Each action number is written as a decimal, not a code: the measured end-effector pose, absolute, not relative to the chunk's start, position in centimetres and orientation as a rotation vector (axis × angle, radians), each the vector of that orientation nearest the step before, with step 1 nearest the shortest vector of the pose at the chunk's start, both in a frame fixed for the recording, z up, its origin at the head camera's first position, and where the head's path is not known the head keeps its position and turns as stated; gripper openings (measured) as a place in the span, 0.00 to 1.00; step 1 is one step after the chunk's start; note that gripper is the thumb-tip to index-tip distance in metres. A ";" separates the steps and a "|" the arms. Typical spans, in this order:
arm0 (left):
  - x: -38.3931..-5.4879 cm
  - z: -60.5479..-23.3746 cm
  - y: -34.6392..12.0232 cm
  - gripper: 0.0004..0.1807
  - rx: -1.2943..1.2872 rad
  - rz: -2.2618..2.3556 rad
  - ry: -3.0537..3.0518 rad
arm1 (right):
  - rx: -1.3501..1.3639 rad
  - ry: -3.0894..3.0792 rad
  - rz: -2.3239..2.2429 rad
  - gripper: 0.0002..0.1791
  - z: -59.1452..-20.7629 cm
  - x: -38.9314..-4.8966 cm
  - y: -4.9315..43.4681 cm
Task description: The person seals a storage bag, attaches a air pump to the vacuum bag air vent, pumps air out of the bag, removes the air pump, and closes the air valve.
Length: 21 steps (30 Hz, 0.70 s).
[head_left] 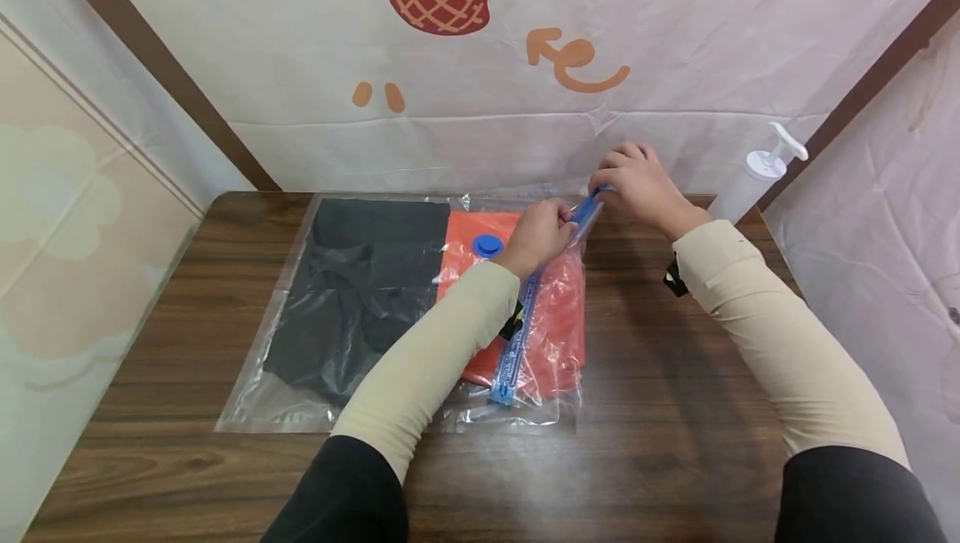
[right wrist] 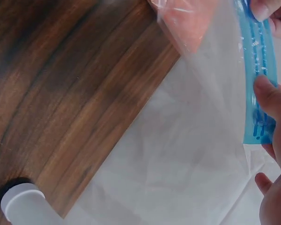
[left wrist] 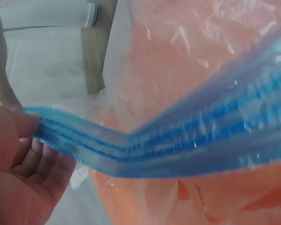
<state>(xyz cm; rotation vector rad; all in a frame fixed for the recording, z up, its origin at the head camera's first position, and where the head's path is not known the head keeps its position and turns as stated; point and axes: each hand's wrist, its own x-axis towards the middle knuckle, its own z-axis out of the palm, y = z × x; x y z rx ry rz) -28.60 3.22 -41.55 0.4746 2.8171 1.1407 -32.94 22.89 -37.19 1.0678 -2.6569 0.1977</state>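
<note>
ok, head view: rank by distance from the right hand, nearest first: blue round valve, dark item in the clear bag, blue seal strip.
1. Blue seal strip: its far end is pinched in the right hand.
2. Blue round valve: to that hand's left, over the orange area.
3. Dark item: farthest left, inside the bag.

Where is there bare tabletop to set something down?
The wooden table is bare between the clear bag and the left-side sheet, and between the bag and the right sleeve. It's crowded at the bag's far right corner, where the left hand and right hand pinch the blue strip.
</note>
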 end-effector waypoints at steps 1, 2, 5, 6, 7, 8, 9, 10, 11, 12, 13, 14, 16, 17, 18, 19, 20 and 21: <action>-28.7 -41.6 3.0 0.05 0.510 1.166 2.786 | 1.049 -2.660 0.209 0.08 -37.3 -32.8 22.9; -28.7 -41.6 2.8 0.06 0.550 1.189 2.752 | 1.029 -2.663 0.217 0.11 -37.3 -32.7 22.9; -28.9 -41.5 2.0 0.10 0.664 1.242 2.627 | 0.934 -2.664 0.257 0.21 -37.6 -31.9 22.9; -28.9 -41.4 1.7 0.12 0.692 1.250 2.582 | 0.888 -2.665 0.286 0.24 -37.7 -31.5 22.8; -28.8 -41.3 1.4 0.14 0.710 1.253 2.544 | 0.834 -2.675 0.325 0.27 -37.7 -31.1 22.7; -28.8 -41.2 1.1 0.17 0.720 1.247 2.510 | 0.775 -2.693 0.377 0.28 -37.8 -30.5 22.5; -28.8 -41.1 0.8 0.19 0.729 1.240 2.482 | 0.710 -2.720 0.437 0.29 -37.8 -30.0 22.4; -28.7 -40.9 0.6 0.22 0.730 1.230 2.461 | 0.645 -2.758 0.510 0.29 -37.8 -29.5 22.2; -28.7 -40.8 0.3 0.23 0.730 1.218 2.443 | 0.582 -2.809 0.599 0.29 -37.8 -28.9 22.0; -28.6 -40.8 0.0 0.25 0.733 1.200 2.435 | 0.527 -2.867 0.686 0.28 -37.7 -28.4 21.9; -28.6 -40.7 -0.2 0.26 0.726 1.189 2.422 | 0.472 -2.934 0.769 0.28 -37.7 -27.8 21.7; -28.6 -40.7 -0.4 0.27 0.715 1.178 2.403 | 0.417 -3.006 0.842 0.28 -37.7 -27.4 21.6; -28.4 -40.7 -0.8 0.26 0.674 1.191 2.337 | 0.333 -3.137 1.038 0.28 -37.8 -26.5 21.3; -28.3 -40.7 -0.9 0.25 0.645 1.214 2.288 | 0.291 -3.185 1.166 0.28 -37.9 -26.1 21.2; -28.1 -40.7 -1.0 0.24 0.607 1.247 2.231 | 0.250 -3.219 1.308 0.28 -38.0 -25.8 21.1; -28.0 -40.6 -1.1 0.22 0.567 1.287 2.170 | 0.200 -3.234 1.456 0.29 -38.2 -25.5 21.0; -27.8 -40.5 -1.2 0.21 0.540 1.324 2.115 | 0.147 -3.232 1.610 0.29 -38.3 -25.3 20.9; -27.6 -40.4 -1.2 0.20 0.512 1.364 2.058 | 0.098 -3.208 1.770 0.30 -38.5 -25.1 20.9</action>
